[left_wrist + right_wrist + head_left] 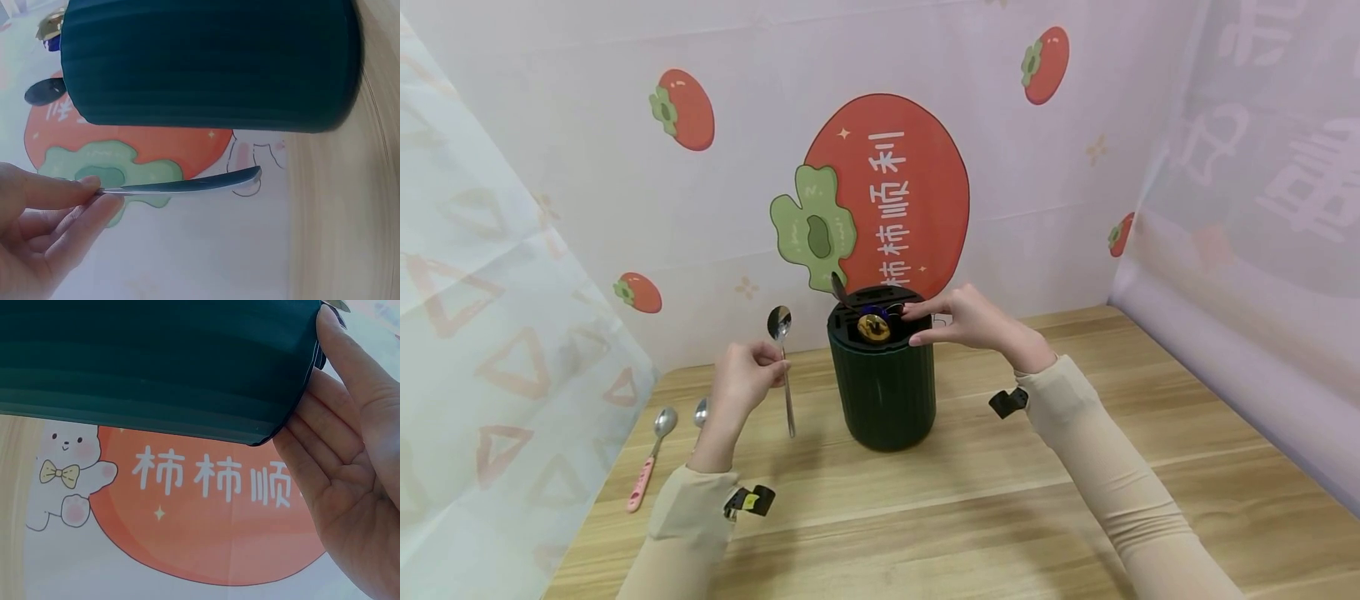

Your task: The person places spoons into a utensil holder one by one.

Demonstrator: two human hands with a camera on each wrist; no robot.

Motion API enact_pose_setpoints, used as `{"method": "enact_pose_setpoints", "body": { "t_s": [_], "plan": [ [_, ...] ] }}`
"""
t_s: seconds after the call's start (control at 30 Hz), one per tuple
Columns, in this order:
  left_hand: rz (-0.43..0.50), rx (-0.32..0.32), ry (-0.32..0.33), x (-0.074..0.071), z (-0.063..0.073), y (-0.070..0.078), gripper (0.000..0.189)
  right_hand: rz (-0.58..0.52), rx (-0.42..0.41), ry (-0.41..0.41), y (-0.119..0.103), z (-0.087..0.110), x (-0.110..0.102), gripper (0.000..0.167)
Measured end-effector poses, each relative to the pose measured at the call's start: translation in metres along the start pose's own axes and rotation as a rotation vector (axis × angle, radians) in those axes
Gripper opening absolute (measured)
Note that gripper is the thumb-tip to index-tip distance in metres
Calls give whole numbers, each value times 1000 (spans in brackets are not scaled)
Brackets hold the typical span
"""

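My left hand (747,375) pinches a metal spoon (788,404) partway along its handle, bowl up and handle hanging down. In the left wrist view, thumb and fingertips meet on that spoon (194,184), left of a dark green ribbed cutlery holder (883,400). The holder stands upright with a black slotted top. A gold-coloured utensil head (874,327), something blue beside it and a dark spoon (840,289) show at its top. My right hand (973,321) rests at the holder's right rim, fingers fairly straight; the right wrist view shows its palm (350,487) beside the rim.
A spoon with a pink handle (642,483) lies at the table's left. Another spoon bowl (702,412) shows there, the rest hidden behind my left arm. Printed cloth (737,167) hangs behind the wooden table (925,533) and at both sides.
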State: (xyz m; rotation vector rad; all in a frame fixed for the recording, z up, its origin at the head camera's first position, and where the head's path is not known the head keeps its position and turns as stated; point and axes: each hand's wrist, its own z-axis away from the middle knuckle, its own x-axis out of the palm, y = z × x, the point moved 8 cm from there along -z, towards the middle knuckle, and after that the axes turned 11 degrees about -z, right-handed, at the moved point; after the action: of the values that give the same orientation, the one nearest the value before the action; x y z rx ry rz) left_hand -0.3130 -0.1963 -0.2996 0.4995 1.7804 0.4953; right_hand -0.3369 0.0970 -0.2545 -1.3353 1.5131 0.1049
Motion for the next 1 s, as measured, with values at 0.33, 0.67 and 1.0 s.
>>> {"method": "enact_pose_setpoints", "body": {
  "t_s": [0.33, 0.67, 1.0],
  "plan": [
    [87, 18, 9, -2, 2, 13, 8, 2, -7, 2, -3, 0, 0, 39],
    [136, 61, 8, -6, 6, 26, 8, 7, -9, 3, -2, 0, -1, 39],
    [162, 112, 31, -10, 8, 41, 8, 17, -3, 0, -1, 0, 0, 40]
  ]
}}
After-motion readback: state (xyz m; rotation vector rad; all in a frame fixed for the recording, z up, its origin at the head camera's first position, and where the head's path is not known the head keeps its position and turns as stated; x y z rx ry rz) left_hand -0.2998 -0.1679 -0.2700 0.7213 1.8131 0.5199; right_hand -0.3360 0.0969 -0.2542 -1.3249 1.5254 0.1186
